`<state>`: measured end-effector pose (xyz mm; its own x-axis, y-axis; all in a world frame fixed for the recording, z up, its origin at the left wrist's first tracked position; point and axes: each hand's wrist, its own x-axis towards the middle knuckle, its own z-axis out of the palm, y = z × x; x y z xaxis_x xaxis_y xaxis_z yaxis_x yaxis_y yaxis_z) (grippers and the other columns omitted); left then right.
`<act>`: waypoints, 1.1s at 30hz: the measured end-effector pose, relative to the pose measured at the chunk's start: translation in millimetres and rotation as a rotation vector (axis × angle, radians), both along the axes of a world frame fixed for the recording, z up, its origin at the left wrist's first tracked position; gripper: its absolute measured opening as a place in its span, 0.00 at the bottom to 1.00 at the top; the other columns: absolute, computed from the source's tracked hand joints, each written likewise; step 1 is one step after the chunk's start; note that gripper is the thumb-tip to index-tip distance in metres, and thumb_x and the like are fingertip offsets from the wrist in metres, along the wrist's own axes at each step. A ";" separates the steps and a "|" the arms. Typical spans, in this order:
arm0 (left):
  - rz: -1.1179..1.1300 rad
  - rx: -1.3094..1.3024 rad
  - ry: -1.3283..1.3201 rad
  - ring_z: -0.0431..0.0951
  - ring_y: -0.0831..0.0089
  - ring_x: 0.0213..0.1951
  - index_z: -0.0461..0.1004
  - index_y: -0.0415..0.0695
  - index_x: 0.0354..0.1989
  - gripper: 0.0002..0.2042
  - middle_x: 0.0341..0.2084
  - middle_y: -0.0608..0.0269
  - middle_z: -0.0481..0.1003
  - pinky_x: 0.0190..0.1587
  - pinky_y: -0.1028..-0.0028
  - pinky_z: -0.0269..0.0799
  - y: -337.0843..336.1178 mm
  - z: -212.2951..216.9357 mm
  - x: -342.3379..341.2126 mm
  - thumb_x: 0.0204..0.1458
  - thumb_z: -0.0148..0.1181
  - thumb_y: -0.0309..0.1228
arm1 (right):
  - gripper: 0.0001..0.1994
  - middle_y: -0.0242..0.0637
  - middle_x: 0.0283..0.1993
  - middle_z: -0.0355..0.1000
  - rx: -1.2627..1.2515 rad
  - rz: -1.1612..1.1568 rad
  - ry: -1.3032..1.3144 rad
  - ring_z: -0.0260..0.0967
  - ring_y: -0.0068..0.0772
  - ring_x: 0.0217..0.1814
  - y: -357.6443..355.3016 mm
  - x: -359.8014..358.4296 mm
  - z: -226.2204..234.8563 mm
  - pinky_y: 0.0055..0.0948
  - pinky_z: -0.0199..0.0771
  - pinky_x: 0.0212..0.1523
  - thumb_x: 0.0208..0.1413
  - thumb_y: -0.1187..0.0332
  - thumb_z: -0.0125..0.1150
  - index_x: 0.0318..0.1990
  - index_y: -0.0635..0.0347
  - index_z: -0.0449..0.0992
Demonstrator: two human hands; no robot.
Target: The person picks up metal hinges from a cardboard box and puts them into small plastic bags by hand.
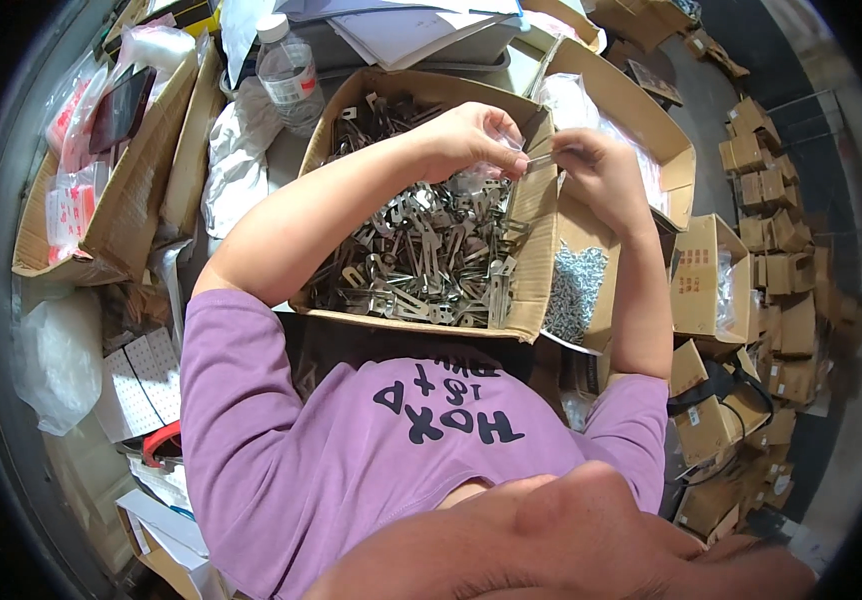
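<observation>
Both hands are held together above the right edge of the big open brown cardboard box (526,250), which is filled w/ flat silver metal brackets (421,250). The left hand (471,135) is pinched shut on a small clear plastic bag (476,178), w/ a thin metal piece (541,158) between the fingertips. The right hand (601,170) is closed on the other end of the same piece. The step in hand seems to be the packing of one part into the bag, approx. halfway done. For the next move a steady bag mouth is probably needed, and the piece must be kept straight. A smaller box of silver screws (576,290) is seen just beside, at right. A clear plastic water bottle (286,70) stands behind the box.
</observation>
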<state>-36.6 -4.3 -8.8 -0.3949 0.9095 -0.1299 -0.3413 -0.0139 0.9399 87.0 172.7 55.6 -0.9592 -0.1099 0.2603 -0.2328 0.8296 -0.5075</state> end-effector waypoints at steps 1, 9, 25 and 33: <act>0.020 0.010 0.002 0.78 0.74 0.31 0.67 0.38 0.35 0.17 0.29 0.59 0.75 0.36 0.77 0.75 -0.1 -1.7 -0.4 0.40 0.70 0.25 | 0.08 0.41 0.30 0.74 -0.128 -0.102 0.027 0.73 0.31 0.34 0.3 1.1 -1.2 0.26 0.72 0.36 0.46 0.78 0.60 0.36 0.66 0.74; 0.077 0.050 -0.108 0.77 0.76 0.32 0.69 0.41 0.36 0.15 0.29 0.64 0.74 0.38 0.75 0.73 -0.1 5.3 1.0 0.42 0.69 0.27 | 0.23 0.37 0.37 0.74 -0.794 -0.120 -0.163 0.72 0.22 0.37 6.4 14.7 2.1 0.21 0.73 0.40 0.46 0.78 0.63 0.53 0.66 0.68; -0.177 0.074 0.150 0.71 0.81 0.36 0.68 0.43 0.42 0.23 0.30 0.70 0.71 0.43 0.78 0.67 3.5 14.3 22.1 0.37 0.73 0.29 | 0.08 0.34 0.29 0.74 -0.820 -0.095 0.056 0.71 0.19 0.30 -6.7 3.4 -17.6 0.19 0.71 0.33 0.47 0.77 0.64 0.31 0.63 0.69; -0.126 0.055 0.146 0.68 0.85 0.27 0.67 0.43 0.42 0.24 0.24 0.73 0.70 0.30 0.84 0.63 0.6 14.7 22.6 0.37 0.74 0.32 | 0.08 0.43 0.31 0.76 -0.044 -0.323 -0.160 0.75 0.38 0.33 21.7 30.6 -18.8 0.31 0.72 0.37 0.48 0.68 0.60 0.35 0.59 0.79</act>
